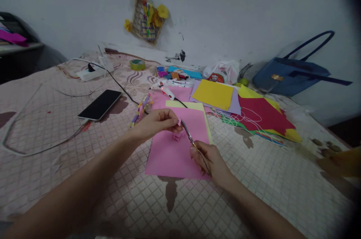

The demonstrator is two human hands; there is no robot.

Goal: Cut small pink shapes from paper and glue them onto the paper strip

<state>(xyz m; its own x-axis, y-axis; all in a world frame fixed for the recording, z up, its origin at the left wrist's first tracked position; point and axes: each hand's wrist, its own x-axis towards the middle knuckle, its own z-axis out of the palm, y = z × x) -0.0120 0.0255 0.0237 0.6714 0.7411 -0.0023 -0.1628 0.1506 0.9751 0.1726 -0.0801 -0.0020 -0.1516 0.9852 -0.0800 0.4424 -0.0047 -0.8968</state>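
Note:
My left hand pinches a small pink paper piece above a pink sheet. In my right hand are metal scissors, their tips beside that piece and pointing up and left. Whether the blades are parted is too small to tell. Small pink scraps lie on the sheet under my left hand. A pale yellow sheet shows from beneath the pink one.
Behind the sheets lies a glue gun with its cord. A phone and power strip are at left. Coloured sheets, white string and a blue bag are at right; green tape sits farther back.

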